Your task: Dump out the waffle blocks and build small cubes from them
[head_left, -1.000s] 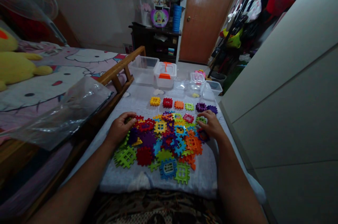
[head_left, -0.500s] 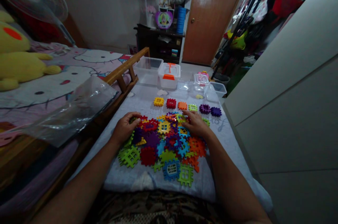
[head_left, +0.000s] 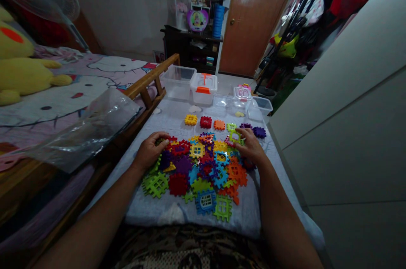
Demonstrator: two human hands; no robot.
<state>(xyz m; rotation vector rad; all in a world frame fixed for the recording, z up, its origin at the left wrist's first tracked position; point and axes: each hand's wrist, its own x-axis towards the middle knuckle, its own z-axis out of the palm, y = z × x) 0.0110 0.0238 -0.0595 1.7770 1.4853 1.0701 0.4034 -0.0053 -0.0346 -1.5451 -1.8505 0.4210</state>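
Observation:
A pile of colourful interlocking plastic building tiles [head_left: 182, 165] lies in front of me. My right hand [head_left: 252, 146] is over its far right side, thumb and fingers closed on a light green tile [head_left: 235, 136] with an opening in its middle. At the left edge of the pile rests my left hand [head_left: 152, 150], thumb and fingers apart beside red and green tiles, gripping nothing that I can see. Beyond the pile runs a row of separate tiles: yellow [head_left: 190, 119], red [head_left: 206, 122], orange [head_left: 219, 125], light green [head_left: 231, 127] and purple [head_left: 259, 132].
Behind the row stand a clear bin [head_left: 179, 83], a lidded box with orange latches [head_left: 204, 89] and smaller clear boxes [head_left: 261, 106]. A wooden bed rail [head_left: 152, 76] and a plastic bag [head_left: 95, 127] border the left. A white cabinet [head_left: 345, 112] flanks the right.
My right hand has moved right and slightly away from me, lifting the light green tile from the pile toward the row. My left hand has stayed at the left edge.

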